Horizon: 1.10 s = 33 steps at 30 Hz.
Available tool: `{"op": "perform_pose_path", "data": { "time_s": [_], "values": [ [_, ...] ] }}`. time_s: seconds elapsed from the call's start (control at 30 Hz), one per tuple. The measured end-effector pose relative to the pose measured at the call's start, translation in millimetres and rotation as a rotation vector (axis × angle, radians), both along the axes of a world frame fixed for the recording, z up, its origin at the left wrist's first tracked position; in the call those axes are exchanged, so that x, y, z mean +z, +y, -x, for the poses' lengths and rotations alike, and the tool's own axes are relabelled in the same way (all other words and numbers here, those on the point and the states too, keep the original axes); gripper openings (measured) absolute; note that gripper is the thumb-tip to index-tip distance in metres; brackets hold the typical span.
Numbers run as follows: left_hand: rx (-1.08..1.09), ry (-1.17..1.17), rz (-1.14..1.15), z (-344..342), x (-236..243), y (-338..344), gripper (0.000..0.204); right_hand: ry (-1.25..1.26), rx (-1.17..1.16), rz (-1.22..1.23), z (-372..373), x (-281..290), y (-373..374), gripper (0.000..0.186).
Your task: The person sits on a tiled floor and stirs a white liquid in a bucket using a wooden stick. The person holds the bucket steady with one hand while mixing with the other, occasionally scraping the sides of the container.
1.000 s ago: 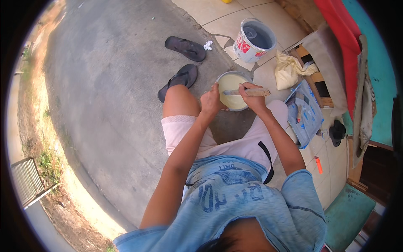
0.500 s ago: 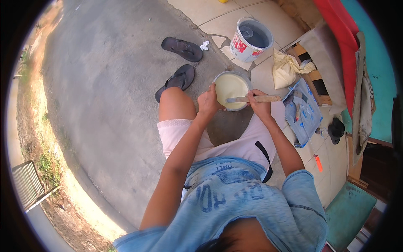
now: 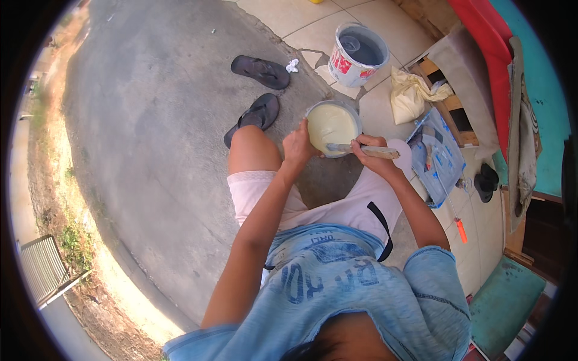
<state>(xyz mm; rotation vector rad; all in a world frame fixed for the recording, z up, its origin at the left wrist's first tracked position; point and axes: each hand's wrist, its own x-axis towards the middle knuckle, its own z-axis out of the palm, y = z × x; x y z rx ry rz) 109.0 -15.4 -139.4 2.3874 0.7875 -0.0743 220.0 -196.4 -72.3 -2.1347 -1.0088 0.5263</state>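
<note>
A round tin [image 3: 333, 127] full of pale cream paint stands on the ground between my knees. My left hand [image 3: 299, 145] grips the tin's near left rim. My right hand [image 3: 372, 153] is closed on the wooden handle of a flat stirring tool [image 3: 361, 149], which lies across the tin's lower right edge with its blade over the paint.
A white bucket [image 3: 357, 54] with dark liquid stands farther off on the tiles. Two dark sandals [image 3: 259, 90] lie on the concrete at left. A pale sack [image 3: 412, 93], a blue paint tray [image 3: 438, 157] and a roller with an orange handle [image 3: 457, 225] are at right.
My right hand has swung the stirring tool from inside the paint to the tin's lower right edge. The left hand has stayed on the rim.
</note>
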Motion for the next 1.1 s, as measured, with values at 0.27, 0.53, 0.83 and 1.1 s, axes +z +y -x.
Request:
{"op": "perform_pose_path", "data": {
  "time_s": [0.27,0.53,0.83,1.1],
  "values": [
    [-0.008,-0.002,0.005,0.1,0.7,-0.2,0.111,-0.291,-0.063,-0.235,-15.5,-12.3,-4.5,0.017],
    [-0.006,-0.007,0.012,1.3,-2.1,1.5,0.110,-0.071,-0.008,-0.068,-3.8,-1.4,-6.4,0.014],
    [-0.023,0.034,0.006,-3.1,3.4,-0.6,0.109,-0.200,-0.166,-0.268,-11.4,-25.4,7.6,0.013],
    [-0.007,0.054,0.016,-0.9,3.1,1.6,0.107,-0.050,-0.030,0.027,-16.2,3.8,-16.0,0.016]
  ]
}}
